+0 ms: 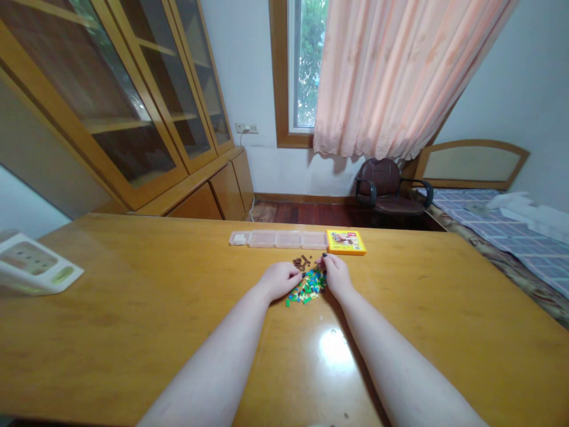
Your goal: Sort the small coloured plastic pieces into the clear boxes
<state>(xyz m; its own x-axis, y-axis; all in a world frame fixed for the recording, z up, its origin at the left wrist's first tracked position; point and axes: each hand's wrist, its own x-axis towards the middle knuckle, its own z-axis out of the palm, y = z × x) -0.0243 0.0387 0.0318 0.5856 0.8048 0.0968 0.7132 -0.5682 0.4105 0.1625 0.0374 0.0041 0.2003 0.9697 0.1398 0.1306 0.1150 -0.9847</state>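
Observation:
A small heap of green, blue, white and yellow toy bricks (308,288) lies on the wooden table, with a smaller group of brown bricks (301,263) just behind it. My left hand (281,280) rests at the heap's left side, its thumb at the bricks' edge and its fingers slightly apart. At the right side, my right hand (336,275) has its thumb and fingers pinched together close to the brown bricks. Whatever small piece sits in that pinch is too tiny to make out.
Behind the bricks stands a row of clear plastic trays (288,239), a pale piece in the leftmost. A yellow box (346,242) adjoins its right end. A white plastic container (35,264) is at the table's far left. Beyond the table (155,356) are a cabinet, chair and bed.

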